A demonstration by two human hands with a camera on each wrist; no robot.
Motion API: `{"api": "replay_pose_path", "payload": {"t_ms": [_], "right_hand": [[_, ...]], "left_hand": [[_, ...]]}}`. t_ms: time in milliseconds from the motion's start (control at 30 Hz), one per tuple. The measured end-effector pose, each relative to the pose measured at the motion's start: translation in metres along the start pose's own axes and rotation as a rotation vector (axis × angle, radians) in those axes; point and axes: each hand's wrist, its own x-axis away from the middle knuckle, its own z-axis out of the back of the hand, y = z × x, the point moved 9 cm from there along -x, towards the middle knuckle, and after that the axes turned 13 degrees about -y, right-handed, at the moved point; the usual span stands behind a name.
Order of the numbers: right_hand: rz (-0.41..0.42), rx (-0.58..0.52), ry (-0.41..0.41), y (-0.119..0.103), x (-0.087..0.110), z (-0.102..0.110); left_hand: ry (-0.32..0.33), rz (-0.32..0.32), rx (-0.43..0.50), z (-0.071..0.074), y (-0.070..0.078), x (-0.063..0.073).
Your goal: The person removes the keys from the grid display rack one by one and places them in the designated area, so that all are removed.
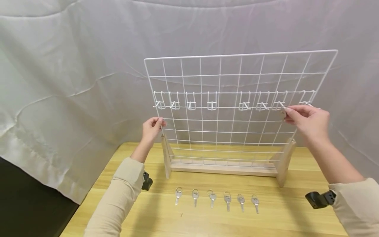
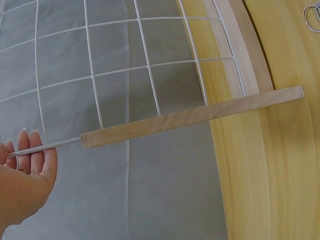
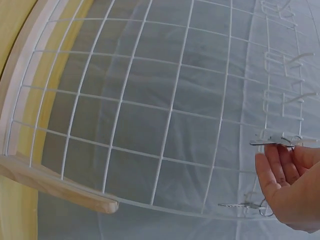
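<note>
My left hand (image 1: 152,128) grips the left edge wire of a white wire grid (image 1: 210,120), just above its wooden stand; in the left wrist view the fingers (image 2: 36,155) curl round that wire. At the grid's right side, my right hand (image 1: 311,121) pinches the ring of a silver key (image 3: 274,141) at a white hook (image 1: 279,104), second from the right. Whether the ring sits on the hook cannot be made out. A second key (image 3: 240,205) hangs from the rightmost hook, mostly behind the hand in the head view.
Several keys with rings (image 1: 227,197) lie in a row on the wooden table (image 1: 207,223) before the stand (image 1: 222,168). More white hooks (image 1: 212,104) line the grid to the left. Grey cloth (image 1: 88,49) hangs behind. A tiny scrap (image 1: 181,215) lies near the keys.
</note>
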Motion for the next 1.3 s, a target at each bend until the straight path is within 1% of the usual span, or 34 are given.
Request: {"api": "replay_pose_path", "payload": {"t_ms": [200, 400, 567, 767, 800, 833, 900, 967, 1033, 1100, 1233, 1300], "right_hand": [[-0.054, 0.065, -0.016, -0.003, 0.005, 0.003], [-0.049, 0.047, -0.038, -0.006, 0.009, 0.005], [-0.051, 0.062, -0.027, -0.01, 0.012, 0.008], [-0.047, 0.024, -0.022, -0.011, 0.016, 0.01], [-0.047, 0.036, -0.024, -0.011, 0.017, 0.011], [-0.052, 0.074, -0.027, -0.011, 0.019, 0.011], [-0.064, 0.179, -0.034, -0.01, 0.022, 0.012], [-0.076, 0.261, -0.041, -0.007, 0.026, 0.013], [-0.076, 0.298, -0.049, -0.001, 0.029, 0.013], [-0.066, 0.245, -0.065, 0.006, 0.032, 0.012], [-0.072, 0.159, -0.093, 0.023, 0.04, 0.012], [-0.079, 0.134, -0.1, 0.032, 0.045, 0.012]], "left_hand": [[-0.006, 0.004, 0.0, -0.001, 0.0, -0.001], [-0.007, 0.005, 0.006, -0.001, 0.0, -0.001], [-0.012, 0.009, 0.011, -0.003, -0.002, -0.001], [-0.005, 0.009, 0.01, 0.0, -0.001, -0.001], [-0.008, 0.007, 0.01, 0.001, -0.001, -0.001], [-0.006, 0.008, 0.01, 0.001, -0.001, -0.001], [-0.006, 0.01, 0.012, 0.002, -0.001, -0.001], [-0.008, 0.012, 0.009, 0.001, -0.001, -0.001], [-0.007, 0.016, 0.008, 0.001, -0.001, -0.001], [-0.007, 0.02, 0.008, 0.0, -0.001, -0.001], [-0.009, 0.028, 0.005, 0.0, -0.002, -0.002], [-0.009, 0.029, 0.006, 0.0, -0.002, -0.002]]}}
